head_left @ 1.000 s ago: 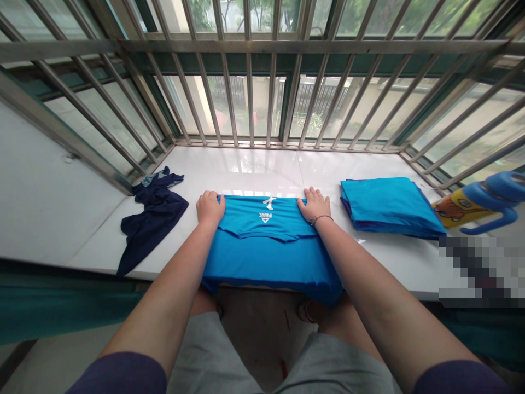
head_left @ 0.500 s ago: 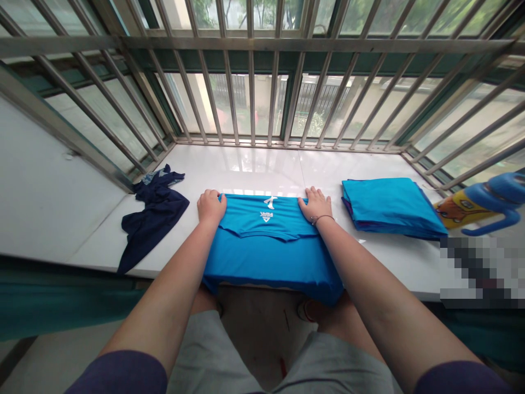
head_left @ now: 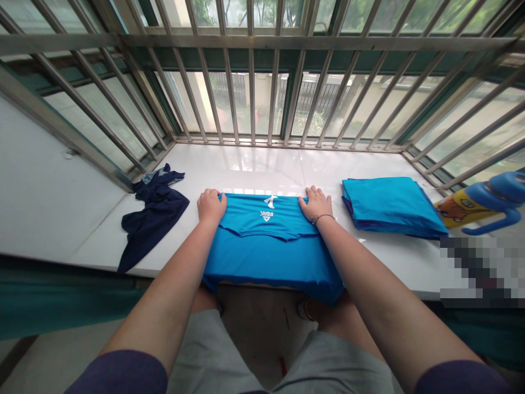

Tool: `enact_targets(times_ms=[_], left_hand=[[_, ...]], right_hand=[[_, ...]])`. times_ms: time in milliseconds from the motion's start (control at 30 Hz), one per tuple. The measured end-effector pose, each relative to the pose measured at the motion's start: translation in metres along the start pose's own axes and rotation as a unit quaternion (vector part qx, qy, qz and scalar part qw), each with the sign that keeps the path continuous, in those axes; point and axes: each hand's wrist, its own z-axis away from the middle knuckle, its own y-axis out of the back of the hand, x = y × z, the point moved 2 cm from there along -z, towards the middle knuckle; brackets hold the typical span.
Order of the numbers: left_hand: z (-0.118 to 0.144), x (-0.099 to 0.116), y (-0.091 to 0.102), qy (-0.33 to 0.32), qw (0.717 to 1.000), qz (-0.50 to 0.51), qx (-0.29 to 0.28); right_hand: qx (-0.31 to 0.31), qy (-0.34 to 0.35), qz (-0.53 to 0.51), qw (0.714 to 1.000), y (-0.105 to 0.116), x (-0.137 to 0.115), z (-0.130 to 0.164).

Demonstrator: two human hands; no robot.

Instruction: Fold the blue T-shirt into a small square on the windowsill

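Note:
A bright blue shirt [head_left: 266,251] with a small white logo lies partly folded on the white sill [head_left: 262,167], its near edge hanging over the front. My left hand [head_left: 210,205] is closed on the far left corner of the shirt. My right hand [head_left: 315,203] rests on the far right corner, fingers curled over the fold, a thin bracelet at the wrist. Both arms stretch forward along the shirt's sides.
A stack of folded blue garments [head_left: 389,207] sits to the right. A crumpled dark navy garment [head_left: 153,214] lies at the left. A blue and yellow toy-like object [head_left: 479,205] is at the far right. Metal window bars [head_left: 250,87] close off the sill behind and beside.

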Motion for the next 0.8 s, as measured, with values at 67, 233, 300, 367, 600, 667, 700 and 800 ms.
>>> enact_targets(times_ms=[67,233,300,367,600,667,700,800], left_hand=[[-0.0001,0.0000,0.0000,0.001,1.000,0.000,-0.002],[-0.0003,0.0000,0.0003,-0.001,1.000,-0.006,-0.002],[-0.0001,0.0002,0.0007,-0.001,1.000,-0.007,-0.002],[0.0001,0.0004,0.0013,0.000,1.000,-0.005,-0.004],[-0.0010,-0.0016,0.0006,0.013,1.000,0.016,-0.001],[-0.0021,-0.0038,-0.0006,0.013,1.000,0.019,-0.003],[-0.0027,-0.0051,-0.0011,0.011,1.000,0.023,-0.004],[-0.0043,-0.0088,-0.0018,-0.004,0.998,0.054,-0.008]], right_hand=[[0.000,-0.001,-0.002,1.000,0.0000,0.0001,0.0000],[-0.002,0.003,0.013,1.000,0.0011,-0.0006,0.0007],[-0.003,0.003,0.021,1.000,0.0016,-0.0010,0.0012],[-0.006,0.003,0.028,1.000,0.0020,-0.0015,0.0016],[-0.008,0.000,0.027,1.000,0.0022,-0.0015,0.0013],[-0.006,0.000,0.018,1.000,0.0021,-0.0012,0.0010],[-0.005,0.001,0.014,1.000,0.0021,-0.0011,0.0008],[-0.004,0.000,0.007,1.000,0.0021,-0.0011,0.0008]])
